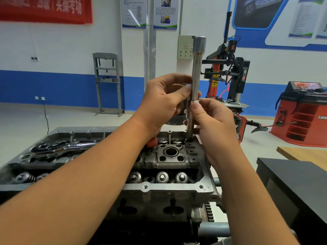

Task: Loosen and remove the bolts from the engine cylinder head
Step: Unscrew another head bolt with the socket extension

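Head view: long socket extension stood upright on a cyl. head bolt, both hands on the shaft.

Left hand (pixel 164 101) pinches the upper socket extension (pixel 196 75) between thumb and fingertips at frame centre; right hand (pixel 210 124) pinches the lower bar (pixel 190 121) just under the joint. Neither hand is wrapped fully round. Tool foot sits in a bolt well at the right end of the cylinder head (pixel 169 156), centre frame; bolt itself hidden by the tool. Ratchet wrench (pixel 62 147) lies on the head at left, well apart from both hands. Step, as judged: seating/turning the ext. by hand on a bolt. Next move likely needs the tool kept vertical, then spin the bolt out or fit the ratchet to the open top end.
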